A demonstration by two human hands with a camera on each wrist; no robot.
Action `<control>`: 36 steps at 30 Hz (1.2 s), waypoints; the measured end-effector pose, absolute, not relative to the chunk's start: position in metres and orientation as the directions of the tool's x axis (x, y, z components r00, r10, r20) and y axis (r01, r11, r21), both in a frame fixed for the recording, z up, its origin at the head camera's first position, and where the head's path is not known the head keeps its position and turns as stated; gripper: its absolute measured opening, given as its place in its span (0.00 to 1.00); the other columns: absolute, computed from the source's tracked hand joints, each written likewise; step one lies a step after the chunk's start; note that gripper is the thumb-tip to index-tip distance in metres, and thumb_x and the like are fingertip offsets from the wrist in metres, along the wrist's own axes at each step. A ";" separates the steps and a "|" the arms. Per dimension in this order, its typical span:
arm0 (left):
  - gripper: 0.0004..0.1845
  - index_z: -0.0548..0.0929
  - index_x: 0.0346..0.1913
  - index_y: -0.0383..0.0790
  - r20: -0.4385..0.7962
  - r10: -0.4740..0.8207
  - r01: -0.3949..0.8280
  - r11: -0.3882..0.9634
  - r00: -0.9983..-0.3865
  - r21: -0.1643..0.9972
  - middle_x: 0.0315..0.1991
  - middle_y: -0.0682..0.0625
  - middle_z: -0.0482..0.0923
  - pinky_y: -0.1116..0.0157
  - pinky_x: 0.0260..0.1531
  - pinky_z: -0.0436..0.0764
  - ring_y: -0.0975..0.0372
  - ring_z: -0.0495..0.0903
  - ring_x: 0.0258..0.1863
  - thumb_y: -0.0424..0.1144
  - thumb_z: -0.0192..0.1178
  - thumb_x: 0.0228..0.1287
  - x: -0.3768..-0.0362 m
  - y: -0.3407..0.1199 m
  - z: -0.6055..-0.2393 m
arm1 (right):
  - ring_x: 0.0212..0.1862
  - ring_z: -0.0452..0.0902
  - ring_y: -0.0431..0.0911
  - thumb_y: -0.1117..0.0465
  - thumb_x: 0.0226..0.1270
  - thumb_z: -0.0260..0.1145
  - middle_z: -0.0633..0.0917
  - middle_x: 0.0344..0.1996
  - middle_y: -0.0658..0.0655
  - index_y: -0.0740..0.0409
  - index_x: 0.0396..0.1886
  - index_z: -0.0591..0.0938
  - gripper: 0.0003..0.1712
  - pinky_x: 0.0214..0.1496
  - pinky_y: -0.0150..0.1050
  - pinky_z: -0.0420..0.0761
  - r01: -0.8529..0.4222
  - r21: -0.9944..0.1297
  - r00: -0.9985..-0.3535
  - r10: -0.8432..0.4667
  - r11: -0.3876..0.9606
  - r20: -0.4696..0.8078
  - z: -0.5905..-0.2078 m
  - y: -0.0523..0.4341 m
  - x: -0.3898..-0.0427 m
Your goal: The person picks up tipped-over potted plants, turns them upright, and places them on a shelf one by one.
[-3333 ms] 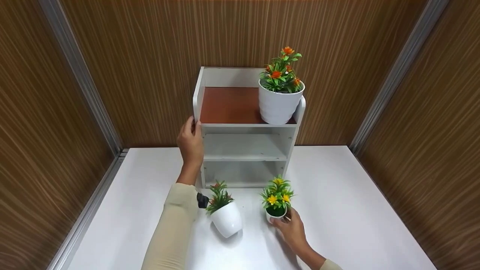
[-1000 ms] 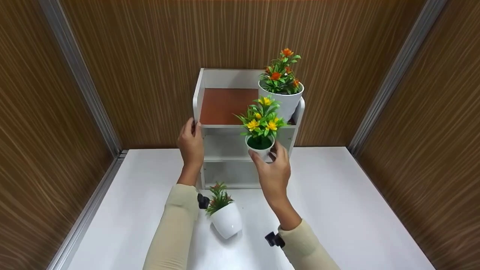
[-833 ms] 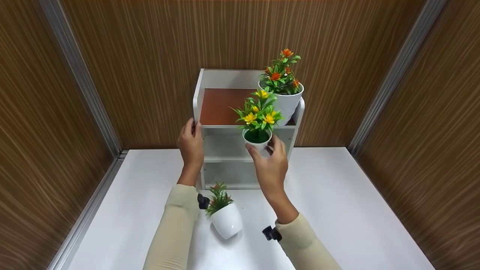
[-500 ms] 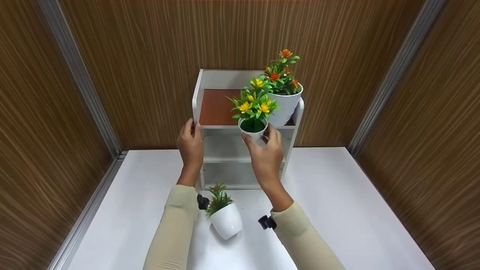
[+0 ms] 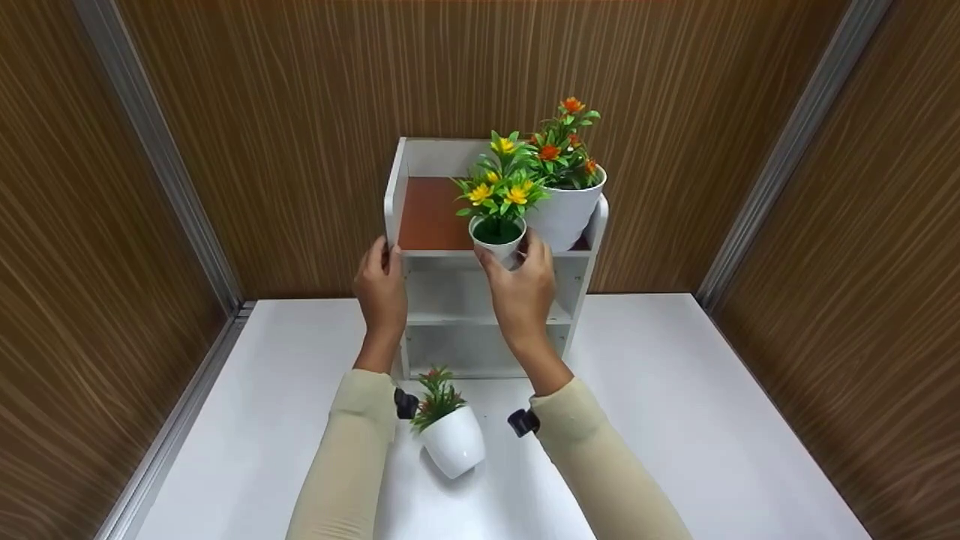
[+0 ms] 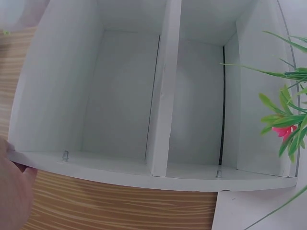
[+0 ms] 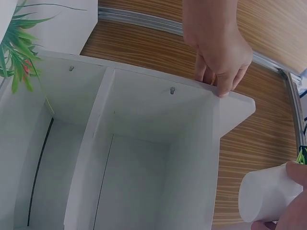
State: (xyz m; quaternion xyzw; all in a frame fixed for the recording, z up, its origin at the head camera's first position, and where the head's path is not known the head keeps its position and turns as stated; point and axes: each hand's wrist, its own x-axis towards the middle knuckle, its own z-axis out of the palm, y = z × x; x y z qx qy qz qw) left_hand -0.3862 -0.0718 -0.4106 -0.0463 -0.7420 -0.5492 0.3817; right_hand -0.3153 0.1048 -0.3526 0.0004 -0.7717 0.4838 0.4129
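Note:
In the head view, my right hand point(image 5: 525, 296) holds a small white pot with a yellow-flowered plant point(image 5: 499, 199), thumb on the near side. The pot is upright and overlaps the front edge of the shelf unit's top. That white shelf unit point(image 5: 480, 320) has a red-brown top board point(image 5: 435, 217) and two open compartments below. My left hand point(image 5: 381, 292) grips its left side panel at top-board height, also visible in the right wrist view, fingers behind the panel. On the top board's right side stands a larger white pot with an orange-flowered plant point(image 5: 564, 214).
A white pot with a reddish-flowered plant point(image 5: 454, 442) lies tilted on the white table point(image 5: 675, 420) in front of the unit, between my forearms. Wood-patterned walls point(image 5: 300, 150) enclose the table at the back and sides.
My right hand has picked the yellow-flowered plant up off the table and carried it up, then slightly left, to the top board's front edge. The left hand has stayed on the side panel.

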 end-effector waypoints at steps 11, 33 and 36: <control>0.20 0.78 0.65 0.35 0.625 -0.354 0.491 0.400 -0.696 0.774 0.56 0.41 0.82 0.61 0.53 0.83 0.56 0.82 0.56 0.42 0.55 0.78 -0.387 -0.072 -0.411 | 0.57 0.79 0.53 0.50 0.56 0.80 0.81 0.53 0.62 0.65 0.62 0.77 0.39 0.62 0.48 0.80 -0.353 -0.747 -0.647 0.430 0.564 0.630 -0.356 0.098 -0.333; 0.19 0.78 0.64 0.34 0.635 -0.356 0.490 0.419 -0.686 0.764 0.55 0.41 0.82 0.61 0.54 0.83 0.55 0.82 0.56 0.42 0.54 0.78 -0.386 -0.074 -0.413 | 0.59 0.78 0.54 0.49 0.60 0.77 0.80 0.56 0.62 0.65 0.66 0.74 0.40 0.65 0.50 0.78 -0.289 -0.739 -0.680 0.413 0.608 0.606 -0.359 0.089 -0.356; 0.20 0.78 0.64 0.34 0.634 -0.357 0.489 0.418 -0.686 0.765 0.56 0.41 0.82 0.61 0.54 0.84 0.55 0.82 0.56 0.41 0.54 0.78 -0.386 -0.074 -0.413 | 0.59 0.78 0.55 0.50 0.60 0.77 0.81 0.56 0.63 0.65 0.66 0.74 0.40 0.65 0.51 0.78 -0.288 -0.736 -0.682 0.409 0.612 0.606 -0.358 0.089 -0.357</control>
